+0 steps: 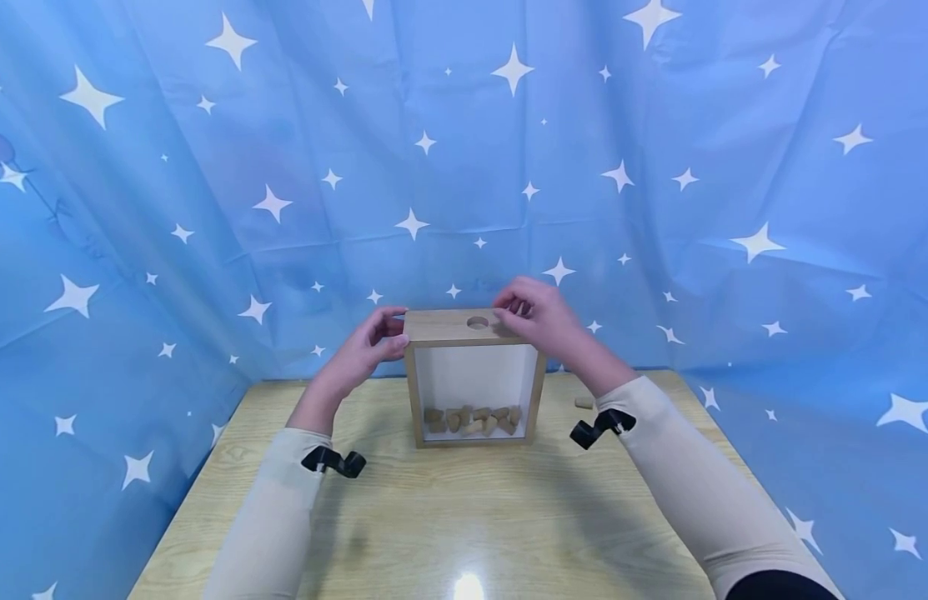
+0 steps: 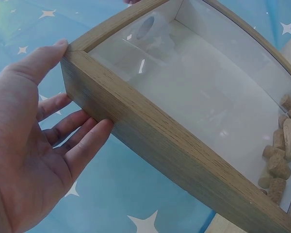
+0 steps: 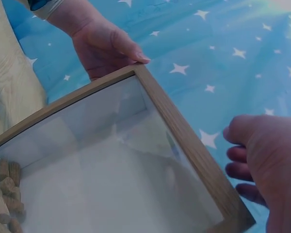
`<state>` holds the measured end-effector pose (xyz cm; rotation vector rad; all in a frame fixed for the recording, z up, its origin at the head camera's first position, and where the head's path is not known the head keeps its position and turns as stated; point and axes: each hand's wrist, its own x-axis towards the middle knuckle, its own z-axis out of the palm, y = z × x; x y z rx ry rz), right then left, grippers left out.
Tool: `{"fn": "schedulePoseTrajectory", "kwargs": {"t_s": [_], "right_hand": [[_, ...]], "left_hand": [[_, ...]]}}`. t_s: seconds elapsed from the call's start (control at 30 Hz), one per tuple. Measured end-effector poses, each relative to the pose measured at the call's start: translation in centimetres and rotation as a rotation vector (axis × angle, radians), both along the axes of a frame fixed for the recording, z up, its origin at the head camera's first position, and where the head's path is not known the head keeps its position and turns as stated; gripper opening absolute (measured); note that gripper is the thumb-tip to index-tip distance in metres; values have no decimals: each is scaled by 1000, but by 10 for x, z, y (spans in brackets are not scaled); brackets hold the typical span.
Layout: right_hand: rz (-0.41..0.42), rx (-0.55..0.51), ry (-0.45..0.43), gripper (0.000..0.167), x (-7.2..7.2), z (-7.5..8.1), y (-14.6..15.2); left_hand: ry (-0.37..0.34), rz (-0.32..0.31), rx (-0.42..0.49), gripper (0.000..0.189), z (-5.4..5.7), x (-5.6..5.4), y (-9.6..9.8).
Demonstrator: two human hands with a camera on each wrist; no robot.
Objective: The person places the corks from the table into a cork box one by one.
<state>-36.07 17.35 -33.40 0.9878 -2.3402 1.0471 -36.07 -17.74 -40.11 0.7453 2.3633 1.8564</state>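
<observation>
A wooden shadow-box frame (image 1: pixel 469 340) with a clear front and a round hole in its top stands upright on the table. Several corks (image 1: pixel 474 422) lie inside along its bottom. My left hand (image 2: pixel 43 126) holds the upper left corner, thumb on the front edge and fingertips against the side. Above the top's right end, close to the hole, is my right hand (image 1: pixel 534 312), its fingers loosely bent. In the right wrist view, the right hand (image 3: pixel 276 165) appears apart from the frame, with nothing visible in its fingers.
One loose cork (image 1: pixel 584 402) lies on the wooden table (image 1: pixel 433 517), right of the frame and near the right forearm. A blue curtain (image 1: pixel 403 150) with white stars hangs behind the table and along both sides.
</observation>
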Motion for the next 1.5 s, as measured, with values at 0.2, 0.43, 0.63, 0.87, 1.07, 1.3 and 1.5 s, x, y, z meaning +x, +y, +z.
{"fn": "schedulePoseTrajectory", "kwargs": {"t_s": [0.2,0.43,0.63,0.87,1.07,1.3,1.5], "right_hand": [[-42,-72,67,5,7,-5,19],[-110,-179,54,7,6,-24,52],[-204,-158,-2,5,5,-46,80],[-258,-117,-68,8,5,-67,99],[-293,-95,-143,8,7,-90,115],[-346,-61,-244,11,4,-132,138],[-378,-30,-315,18,-2,-165,152]], "left_hand": [[-2,4,-2,61,1,1,-1],[4,3,-1,59,1,2,-1],[7,-2,-1,60,1,3,-2],[9,6,-5,59,0,2,-3],[6,2,0,59,0,2,-1],[-2,-12,16,59,0,3,0],[0,-16,13,60,0,2,0]]}}
